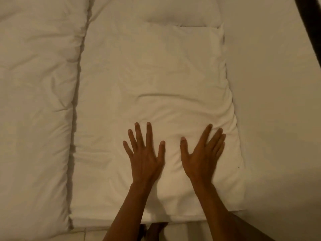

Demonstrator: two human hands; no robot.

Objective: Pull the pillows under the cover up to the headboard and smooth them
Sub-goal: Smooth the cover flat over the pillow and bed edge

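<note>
A long white covered pillow [156, 87] lies in the middle of the view, with a few creases across it. My left hand [145, 157] rests flat on its near end, fingers spread and holding nothing. My right hand [202, 155] lies flat beside it, close to the pillow's right edge, fingers nearly together. A second white pillow end [182, 13] shows at the top, overlapping the far end of the long one. The folded white cover [36, 105] lies along the left, separated from the pillow by a shadowed seam.
Plain white sheet [274, 101] stretches to the right of the pillow. A dark edge [311, 20] crosses the top right corner. Pale tiled floor [83, 233] and my feet [154, 230] show below the bed's near edge.
</note>
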